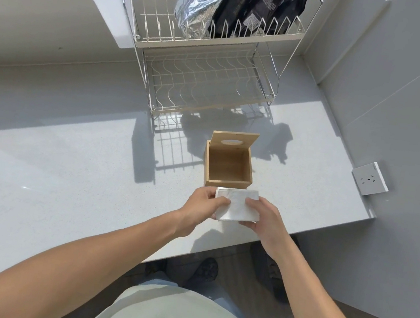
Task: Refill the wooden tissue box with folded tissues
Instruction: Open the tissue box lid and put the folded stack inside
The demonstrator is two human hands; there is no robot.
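From the head view, I held a stack of folded tissues [237, 205] over the near part of the bench [66, 164], just this side of the wooden tissue box [228, 165]. My left hand [203, 207] gripped the stack's left end, fingers curled round it with the thumb on top; my right hand [263, 217] gripped the right end the same way. The stack's far edge overlapped the box's near wall in this view; I could not tell whether they touched. The box stood open, its lid [234, 142] tipped up at the far side, the inside bare wood. Broad open bench lay to the left. A wire dish rack [205, 76] stood farther back, well apart from the box. The bench's right edge ran close beside the box, and a wall socket [370, 178] sat beyond it.
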